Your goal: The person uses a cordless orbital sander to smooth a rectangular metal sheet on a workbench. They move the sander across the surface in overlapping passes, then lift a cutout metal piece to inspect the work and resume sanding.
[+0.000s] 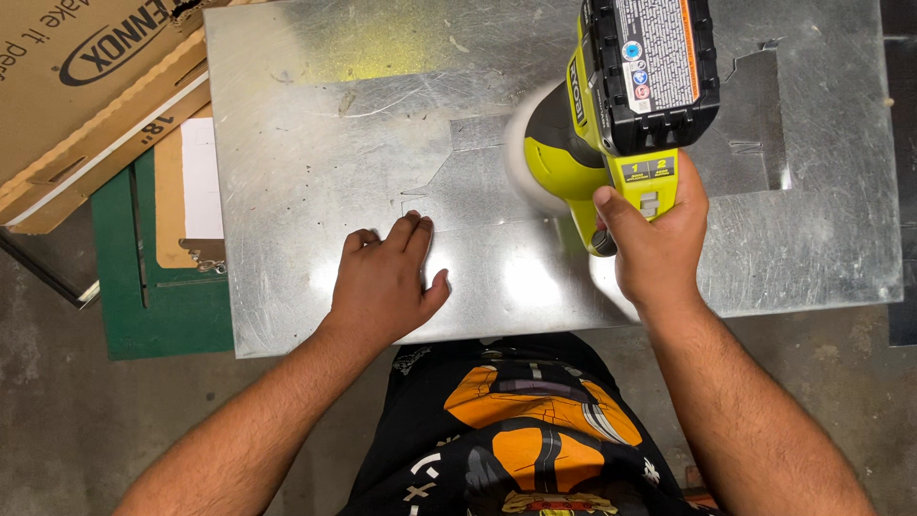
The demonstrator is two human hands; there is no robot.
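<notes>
My right hand (pixel 655 247) grips the handle of a lime-green and black cordless polisher (pixel 611 115) with a black battery pack on top. Its round white pad (pixel 521 153) looks blurred and rests on a flat galvanized metal sheet (pixel 315 143). My left hand (pixel 387 282) lies palm down on the sheet near its front edge, fingers together, left of the polisher. A smaller cut piece of sheet metal (pixel 478 191) lies under the pad.
Cardboard boxes (pixel 86 86) lean at the upper left. A green board (pixel 162 306) with a tan and white panel sits beside the sheet's left edge. Concrete floor (pixel 57 420) lies below. A dark edge (pixel 903 315) borders the right.
</notes>
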